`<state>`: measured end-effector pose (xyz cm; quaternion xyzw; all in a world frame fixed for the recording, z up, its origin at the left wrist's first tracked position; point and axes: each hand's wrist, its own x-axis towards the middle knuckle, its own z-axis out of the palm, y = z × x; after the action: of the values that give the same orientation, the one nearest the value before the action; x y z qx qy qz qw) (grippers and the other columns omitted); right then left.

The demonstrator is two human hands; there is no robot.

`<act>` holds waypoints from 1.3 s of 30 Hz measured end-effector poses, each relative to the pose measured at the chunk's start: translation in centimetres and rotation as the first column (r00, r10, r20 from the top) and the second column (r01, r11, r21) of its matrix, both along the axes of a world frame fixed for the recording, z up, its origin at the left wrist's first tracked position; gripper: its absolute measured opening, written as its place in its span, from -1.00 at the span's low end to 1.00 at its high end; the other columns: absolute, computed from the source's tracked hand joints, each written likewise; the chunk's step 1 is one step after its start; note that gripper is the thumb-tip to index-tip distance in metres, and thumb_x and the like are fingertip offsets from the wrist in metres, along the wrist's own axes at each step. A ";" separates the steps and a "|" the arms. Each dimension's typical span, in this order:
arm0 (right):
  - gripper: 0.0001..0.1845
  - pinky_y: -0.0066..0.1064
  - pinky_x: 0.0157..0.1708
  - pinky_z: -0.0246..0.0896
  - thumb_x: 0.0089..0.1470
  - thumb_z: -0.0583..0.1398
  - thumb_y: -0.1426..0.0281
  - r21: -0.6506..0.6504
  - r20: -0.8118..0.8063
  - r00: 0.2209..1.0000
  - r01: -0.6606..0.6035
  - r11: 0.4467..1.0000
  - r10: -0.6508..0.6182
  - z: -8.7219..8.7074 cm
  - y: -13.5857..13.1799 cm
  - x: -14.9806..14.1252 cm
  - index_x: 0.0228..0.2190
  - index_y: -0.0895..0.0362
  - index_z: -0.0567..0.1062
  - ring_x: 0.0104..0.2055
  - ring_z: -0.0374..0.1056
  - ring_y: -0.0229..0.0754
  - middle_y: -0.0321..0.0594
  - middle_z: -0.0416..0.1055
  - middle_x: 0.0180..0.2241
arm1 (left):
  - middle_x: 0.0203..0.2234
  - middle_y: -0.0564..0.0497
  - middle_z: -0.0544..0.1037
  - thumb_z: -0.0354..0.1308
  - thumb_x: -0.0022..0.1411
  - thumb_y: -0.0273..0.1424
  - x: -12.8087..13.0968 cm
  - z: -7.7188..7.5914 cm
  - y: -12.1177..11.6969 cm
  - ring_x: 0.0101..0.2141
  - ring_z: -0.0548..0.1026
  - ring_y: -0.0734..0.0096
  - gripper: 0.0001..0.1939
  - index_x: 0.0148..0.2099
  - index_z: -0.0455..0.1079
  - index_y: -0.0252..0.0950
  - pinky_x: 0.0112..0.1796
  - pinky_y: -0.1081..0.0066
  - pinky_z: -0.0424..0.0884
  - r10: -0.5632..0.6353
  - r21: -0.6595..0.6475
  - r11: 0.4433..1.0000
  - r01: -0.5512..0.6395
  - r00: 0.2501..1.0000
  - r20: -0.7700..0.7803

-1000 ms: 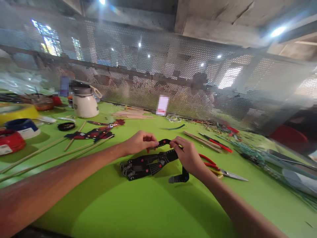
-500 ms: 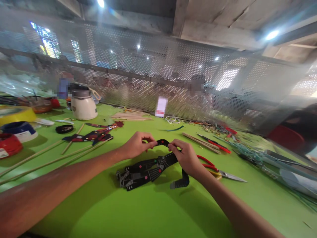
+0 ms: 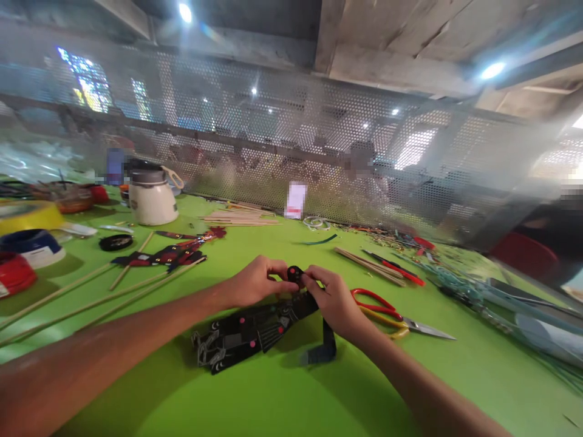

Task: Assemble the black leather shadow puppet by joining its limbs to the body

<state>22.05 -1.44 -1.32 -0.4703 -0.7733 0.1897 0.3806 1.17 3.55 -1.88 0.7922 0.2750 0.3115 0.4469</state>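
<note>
A flat black jointed puppet (image 3: 237,337) with white line patterns and red and pink dots lies slanted in front of me. My left hand (image 3: 262,280) pinches one end of its narrow black arm piece (image 3: 294,274), which bends upward between my hands. Fingers of my right hand (image 3: 331,294) are closed on the puppet where that piece meets the body; they hide the join. Another black limb (image 3: 324,349) hangs below my right hand, bent at a joint. Scissors (image 3: 398,318) with red and yellow handles lie just right of that hand, blades pointing right.
A second, dark red puppet (image 3: 170,258) with sticks lies at left. Behind it stand a cream jug (image 3: 152,197), paint pots (image 3: 34,246) and a yellow tape roll (image 3: 30,218). Thin sticks (image 3: 368,267) and a red-handled tool (image 3: 401,271) lie at right, before a perforated screen (image 3: 255,158).
The puppet has shifted left and slightly toward me. My hands have drawn closer together and lower, and the arm piece between them has folded into a tighter bend. The scissors show more.
</note>
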 end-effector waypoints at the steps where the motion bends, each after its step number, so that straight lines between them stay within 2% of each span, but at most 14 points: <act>1: -0.70 -0.44 -0.40 0.08 0.26 0.06 0.32 -0.001 0.007 1.000 -0.003 1.000 0.003 0.0 0.0 -0.1 -0.49 0.14 0.36 -0.42 0.24 -0.24 -0.29 0.31 -0.50 | -0.32 -0.07 0.61 0.30 0.18 -0.16 0.0 -0.1 0.0 -0.34 0.50 0.36 -0.67 -0.21 0.56 -0.36 -0.27 0.39 0.41 0.002 -0.003 1.000 -0.002 1.000 -0.007; 5: -0.71 -0.45 -0.39 0.09 0.27 0.07 0.34 0.004 0.053 0.998 0.016 1.000 -0.016 0.3 0.4 0.3 -0.49 0.15 0.38 -0.41 0.25 -0.24 -0.29 0.33 -0.50 | -0.41 -0.04 0.58 0.29 0.19 -0.16 -0.6 -0.1 0.9 -0.40 0.48 0.39 -0.67 -0.26 0.54 -0.38 -0.32 0.41 0.38 0.057 0.000 0.998 -0.057 0.997 -0.043; 9: -0.70 -0.44 -0.40 0.09 0.28 0.08 0.39 -0.011 0.167 0.986 0.013 1.000 -0.011 0.1 0.8 1.2 -0.49 0.16 0.42 -0.44 0.26 -0.25 -0.29 0.36 -0.51 | -0.45 -0.01 0.55 0.28 0.19 -0.19 -1.5 0.6 1.6 -0.44 0.46 0.43 -0.70 -0.26 0.51 -0.37 -0.35 0.43 0.34 0.131 0.016 0.991 -0.130 0.989 -0.071; 12: -0.73 -0.43 -0.40 0.10 0.28 0.10 0.43 -0.016 0.283 0.959 -0.016 1.000 0.019 -0.5 1.1 1.4 -0.46 0.17 0.46 -0.43 0.29 -0.25 -0.26 0.42 -0.48 | -0.47 0.02 0.55 0.24 0.20 -0.22 -1.8 1.1 1.6 -0.45 0.45 0.44 -0.73 -0.28 0.51 -0.36 -0.36 0.46 0.33 0.103 0.020 0.995 -0.102 0.987 -0.121; 18: -0.80 -0.30 -0.16 0.06 0.28 0.16 0.44 0.086 0.500 0.866 -0.074 0.994 0.021 -1.6 1.3 0.6 -0.40 0.18 0.51 -0.22 0.31 -0.15 -0.15 0.48 -0.34 | -0.44 0.00 0.58 0.27 0.15 -0.25 -1.5 0.8 1.5 -0.41 0.46 0.40 -0.76 -0.31 0.53 -0.36 -0.35 0.47 0.31 0.043 0.041 0.999 -0.035 0.977 -0.211; 22: -0.80 -0.29 -0.19 0.00 0.30 0.16 0.42 0.117 0.584 0.811 -0.103 0.988 0.015 -1.6 1.4 0.3 -0.38 0.18 0.49 -0.24 0.27 -0.14 -0.15 0.49 -0.35 | -0.42 -0.01 0.58 0.28 0.16 -0.25 -1.3 0.5 1.6 -0.39 0.45 0.39 -0.76 -0.30 0.53 -0.37 -0.32 0.45 0.31 0.071 0.066 0.996 -0.059 0.977 -0.199; 27: -0.82 -0.30 -0.26 -0.05 0.27 0.16 0.49 0.122 0.626 0.778 -0.173 0.977 0.060 -1.7 1.2 0.0 -0.38 0.14 0.50 -0.26 0.26 -0.15 -0.21 0.49 -0.38 | -0.43 -0.01 0.60 0.34 0.11 -0.23 -0.9 0.1 1.0 -0.39 0.50 0.36 -0.73 -0.27 0.52 -0.36 -0.32 0.43 0.37 0.053 0.000 0.999 -0.054 0.987 -0.154; 31: -0.81 -0.31 -0.29 -0.05 0.25 0.18 0.50 0.119 0.625 0.775 -0.217 0.969 0.097 -1.6 0.9 -0.6 -0.42 0.14 0.52 -0.29 0.27 -0.17 -0.21 0.49 -0.40 | -0.42 0.00 0.62 0.38 0.04 -0.25 -0.4 0.0 0.0 -0.39 0.54 0.34 -0.61 -0.11 0.51 -0.35 -0.28 0.37 0.45 0.032 -0.066 0.997 -0.039 0.995 -0.099; 36: -0.82 -0.36 -0.28 0.04 0.23 0.21 0.49 0.124 0.540 0.836 -0.187 0.975 0.091 -0.9 0.7 -0.9 -0.43 0.17 0.54 -0.31 0.30 -0.20 -0.19 0.50 -0.41 | -0.46 0.00 0.59 0.42 0.01 -0.27 -0.6 0.4 0.2 -0.42 0.53 0.37 -0.67 -0.22 0.52 -0.36 -0.32 0.40 0.44 0.112 -0.060 0.992 -0.114 0.993 -0.045; 39: -0.81 -0.37 -0.27 0.10 0.23 0.20 0.50 0.149 0.438 0.898 -0.107 0.983 0.032 -0.4 0.8 -0.6 -0.44 0.19 0.53 -0.32 0.32 -0.20 -0.17 0.48 -0.41 | -0.44 0.03 0.57 0.41 0.03 -0.25 -1.2 0.8 1.1 -0.42 0.50 0.42 -0.64 -0.18 0.50 -0.35 -0.34 0.43 0.41 0.172 -0.047 0.984 -0.172 0.985 -0.008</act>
<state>21.49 -0.62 -1.76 -0.4387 -0.8682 0.0275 0.2303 -0.02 4.70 -1.08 0.7553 0.3504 0.3409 0.4365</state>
